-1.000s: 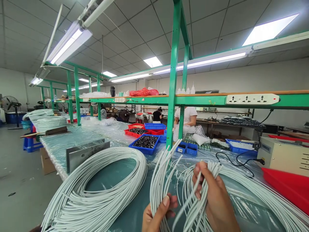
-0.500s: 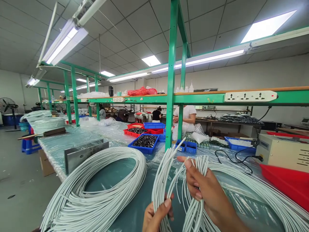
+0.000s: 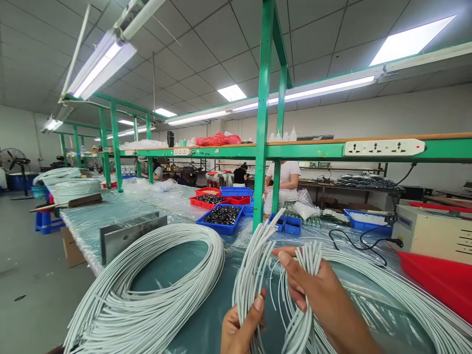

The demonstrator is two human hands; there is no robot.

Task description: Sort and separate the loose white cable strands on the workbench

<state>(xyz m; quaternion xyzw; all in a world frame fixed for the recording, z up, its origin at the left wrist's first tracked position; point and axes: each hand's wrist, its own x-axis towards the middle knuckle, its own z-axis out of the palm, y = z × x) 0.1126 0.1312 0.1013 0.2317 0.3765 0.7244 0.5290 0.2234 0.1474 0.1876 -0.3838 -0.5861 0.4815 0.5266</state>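
Note:
My left hand [image 3: 241,327] is closed around a bunch of white cable ends [image 3: 254,260] that stand upward near the bottom middle. Just to the right, my right hand [image 3: 317,295] grips a second bunch of white cable ends [image 3: 308,255], its forefinger stretched toward the left bunch. Both bunches run down out of view. A large coil of the same white cable [image 3: 147,290] lies on the plastic-covered table [image 3: 121,209] to the left of my hands. More cable [image 3: 391,285] sweeps away to the right.
A blue tray of dark parts [image 3: 223,216], red trays [image 3: 210,199] and a metal plate [image 3: 129,233] lie beyond the coil. A green post [image 3: 261,123] rises ahead. A beige machine [image 3: 433,233] and red bin [image 3: 438,282] sit at right. A person in white [image 3: 285,177] works behind the shelf.
My right hand has dropped and shifted left with its bunch, closer to the left bunch. My left hand has lifted slightly; the view has tilted a little.

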